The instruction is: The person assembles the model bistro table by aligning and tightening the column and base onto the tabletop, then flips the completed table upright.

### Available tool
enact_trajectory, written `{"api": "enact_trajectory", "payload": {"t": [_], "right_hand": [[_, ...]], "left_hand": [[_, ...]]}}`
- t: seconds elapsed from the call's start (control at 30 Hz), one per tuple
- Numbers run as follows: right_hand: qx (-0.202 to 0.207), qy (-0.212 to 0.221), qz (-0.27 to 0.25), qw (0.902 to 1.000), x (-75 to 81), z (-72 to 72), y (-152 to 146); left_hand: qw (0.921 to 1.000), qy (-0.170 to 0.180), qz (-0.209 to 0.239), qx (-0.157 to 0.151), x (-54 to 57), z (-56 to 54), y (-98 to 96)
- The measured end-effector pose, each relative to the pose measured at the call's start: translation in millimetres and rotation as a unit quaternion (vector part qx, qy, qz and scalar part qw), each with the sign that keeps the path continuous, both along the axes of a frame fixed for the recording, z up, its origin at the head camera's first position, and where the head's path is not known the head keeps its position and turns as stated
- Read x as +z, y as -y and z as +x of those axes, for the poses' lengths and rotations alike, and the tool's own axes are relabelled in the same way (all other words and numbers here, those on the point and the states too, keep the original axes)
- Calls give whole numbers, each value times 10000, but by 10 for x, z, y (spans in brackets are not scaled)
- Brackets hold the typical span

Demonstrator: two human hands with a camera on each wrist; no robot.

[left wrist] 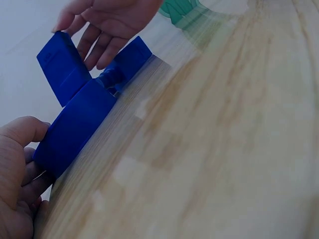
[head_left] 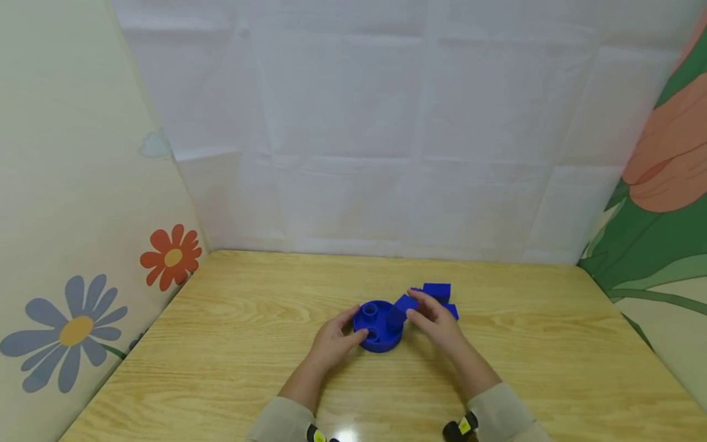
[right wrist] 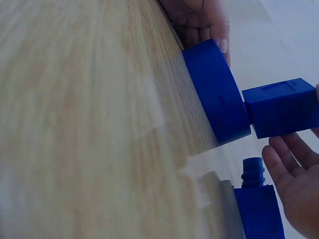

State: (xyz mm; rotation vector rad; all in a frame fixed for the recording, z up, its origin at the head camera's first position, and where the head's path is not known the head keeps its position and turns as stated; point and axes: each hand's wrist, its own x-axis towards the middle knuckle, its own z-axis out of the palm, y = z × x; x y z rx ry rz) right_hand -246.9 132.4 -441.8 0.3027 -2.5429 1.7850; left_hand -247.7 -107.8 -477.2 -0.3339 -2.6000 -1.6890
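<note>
A round blue base [head_left: 378, 347] with raised ring-shaped sockets on top lies flat on the table. My left hand [head_left: 334, 341] grips its left rim, thumb on top near the front socket and fingers around the side. In my right hand [head_left: 440, 324], thumb and fingertips pinch a blue rectangular block [head_left: 407, 302]. In the right wrist view this block [right wrist: 281, 107] stands over the base's right side, with a narrow gap and a bit of stem between them. The lower end of that stem is hidden in the base.
Just behind and right of my right hand lie more blue blocks [head_left: 437, 291]. One loose block [right wrist: 260, 211] has a threaded stud sticking out. A white sheet [head_left: 353, 135] hangs behind the wooden table [head_left: 248, 319], with flower-patterned panels at both sides.
</note>
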Motion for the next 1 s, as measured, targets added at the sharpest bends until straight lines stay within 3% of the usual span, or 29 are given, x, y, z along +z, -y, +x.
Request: {"api": "enact_trajectory", "payload": {"t": [0.17,0.53,0.87,1.0], "right_hand": [[-49,-58,294,9995,-19,4,45],[-490,-51,70,9988,-20,16,218],[-112,-390,-444,9982,-23,74,145],[-130,-381,-136,9991,-19,64,145]], "left_hand": [[10000,-29,-73,6,-7,-1,6],[9999,-77,-110,2,-10,-12,13],[10000,-42,-69,-23,14,6,7],[10000,-47,-80,-31,21,12,6]]}}
